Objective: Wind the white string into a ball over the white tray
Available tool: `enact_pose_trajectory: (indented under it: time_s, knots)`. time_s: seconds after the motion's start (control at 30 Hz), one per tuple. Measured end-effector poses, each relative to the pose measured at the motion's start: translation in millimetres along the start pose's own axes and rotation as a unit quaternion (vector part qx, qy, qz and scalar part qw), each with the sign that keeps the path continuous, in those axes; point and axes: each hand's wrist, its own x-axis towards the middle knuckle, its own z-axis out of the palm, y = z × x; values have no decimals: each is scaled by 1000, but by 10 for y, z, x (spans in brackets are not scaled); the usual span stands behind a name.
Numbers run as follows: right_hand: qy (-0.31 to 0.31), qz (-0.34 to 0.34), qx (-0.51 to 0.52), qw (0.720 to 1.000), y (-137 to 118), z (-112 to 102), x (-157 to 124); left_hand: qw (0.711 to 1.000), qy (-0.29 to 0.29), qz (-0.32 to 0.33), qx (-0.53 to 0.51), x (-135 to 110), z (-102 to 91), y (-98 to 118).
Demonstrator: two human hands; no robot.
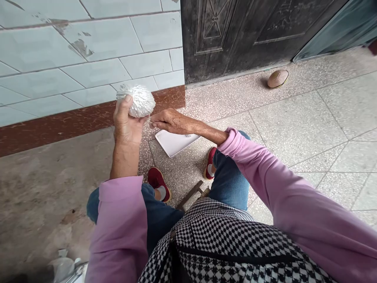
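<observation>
My left hand [129,122] is closed round a white ball of shiny twine [140,101], held up in front of the tiled wall with the thumb on its near side. Just to the right, my right hand [173,121] pinches a thin pale strand [150,118] at the lower edge of the ball. The fingertips of both hands are close together there. Below my right hand a white tray [172,145] lies on the floor, partly covered by the hand and forearm. A small whitish thing [188,135] rests on it, too hidden to name.
A dark carved door [232,35] stands beyond the wall [97,43]. On the speckled floor near it lies a brownish ball [277,78]. Between my red shoes [159,182] is a dark stool frame [191,193]. Clear plastic containers [63,267] sit at lower left.
</observation>
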Motion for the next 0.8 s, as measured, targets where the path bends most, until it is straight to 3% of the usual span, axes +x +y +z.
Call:
enact_pose_trajectory:
  time_s: [0.13, 0.3, 0.43, 0.53, 0.8]
  knots:
    - [11, -24, 18, 999, 86, -21, 20, 1000, 11, 7, 18, 12, 24, -56]
    - [103, -41, 90, 990, 179, -170, 48, 993, 29, 8, 117, -15, 55, -79]
    - [176, 4, 136, 975, 232, -309, 51, 992, -16, -21, 125, -114, 130, -21]
    - [217, -2, 150, 965, 291, -359, 56, 992, -44, -51, 111, -197, 214, 45]
    - [225, -6, 203, 953, 418, -376, 167, 988, -98, -89, 76, -304, 305, 210]
